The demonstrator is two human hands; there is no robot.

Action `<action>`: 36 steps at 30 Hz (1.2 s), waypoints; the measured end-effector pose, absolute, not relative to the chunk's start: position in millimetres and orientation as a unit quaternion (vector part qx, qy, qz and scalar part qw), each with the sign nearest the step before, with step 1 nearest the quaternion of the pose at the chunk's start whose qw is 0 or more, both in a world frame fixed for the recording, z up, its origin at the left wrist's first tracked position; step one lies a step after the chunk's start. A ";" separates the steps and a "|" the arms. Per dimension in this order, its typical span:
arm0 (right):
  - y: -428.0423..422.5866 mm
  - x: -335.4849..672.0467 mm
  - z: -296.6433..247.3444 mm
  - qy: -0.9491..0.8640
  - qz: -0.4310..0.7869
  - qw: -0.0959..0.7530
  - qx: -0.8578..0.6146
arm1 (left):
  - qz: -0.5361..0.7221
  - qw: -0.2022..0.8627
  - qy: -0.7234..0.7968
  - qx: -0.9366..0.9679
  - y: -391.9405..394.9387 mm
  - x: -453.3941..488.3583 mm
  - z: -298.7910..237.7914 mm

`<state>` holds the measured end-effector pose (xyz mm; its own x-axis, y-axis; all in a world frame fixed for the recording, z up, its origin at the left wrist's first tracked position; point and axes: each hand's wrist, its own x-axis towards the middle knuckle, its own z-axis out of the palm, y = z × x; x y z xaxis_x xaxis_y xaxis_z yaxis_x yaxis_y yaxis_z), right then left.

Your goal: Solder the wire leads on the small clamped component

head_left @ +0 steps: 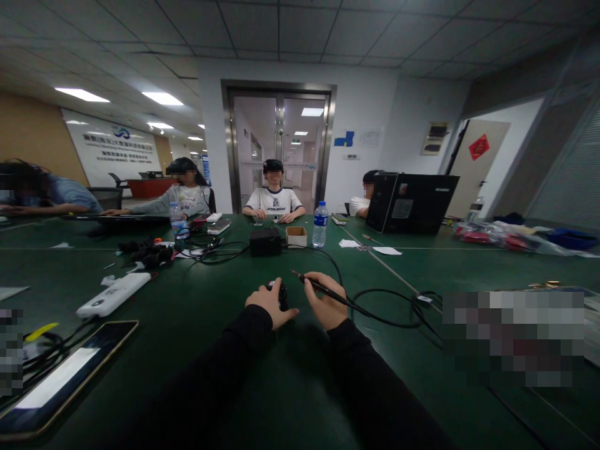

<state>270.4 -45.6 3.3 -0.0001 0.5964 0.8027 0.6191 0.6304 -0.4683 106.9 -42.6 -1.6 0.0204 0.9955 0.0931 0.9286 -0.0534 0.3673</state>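
Note:
My right hand (328, 299) grips a soldering iron (323, 287) like a pen, its thin metal tip pointing left and away from me. A black cord runs from the iron's back end off to the right. My left hand (267, 305) rests on the table around a small black object (283, 296) with a bit of red on it. The index finger lies along that object and the thumb sticks out to the right. The hand covers part of the object, so its kind is not clear. The iron's tip is just right of it, apart from it.
Ahead stand a black box (265, 242), a small open carton (296, 236) and a water bottle (320, 225). A white device (114, 294) and a phone (70, 375) lie left on the green table (210, 312). Cable loops (389, 306) spread right. Several people sit across.

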 end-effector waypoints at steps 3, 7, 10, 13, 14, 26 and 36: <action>-45.4 270.2 3.2 -0.707 -0.007 0.563 -0.428 | 0.146 0.079 0.688 0.706 -41.6 116.2 -3.3; -46.1 269.6 3.9 -0.704 0.005 0.563 -0.433 | 0.160 0.091 0.687 0.703 -39.2 120.4 -6.2; -46.8 269.7 4.8 -0.704 0.002 0.563 -0.432 | 0.170 0.115 0.673 0.711 -37.4 116.3 -6.8; -46.8 269.8 4.8 -0.704 0.000 0.561 -0.436 | 0.173 0.123 0.657 0.724 -35.7 108.4 -6.8; -46.5 269.7 4.5 -0.704 0.001 0.560 -0.437 | 0.169 0.114 0.652 0.731 -35.3 104.9 -7.0; -50.2 267.8 7.5 -0.699 0.004 0.574 -0.427 | 0.086 0.021 0.719 0.689 -0.7 -17.6 -5.5; -59.8 262.6 10.4 -0.712 0.036 0.561 -0.421 | 0.036 0.016 0.816 0.577 29.5 -168.0 -7.2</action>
<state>262.6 -59.8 10.4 -0.0166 0.6408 0.7676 0.5591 0.6424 -0.5242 -168.0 29.5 -7.2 -0.3333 0.9427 0.0150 0.9404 0.3313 0.0772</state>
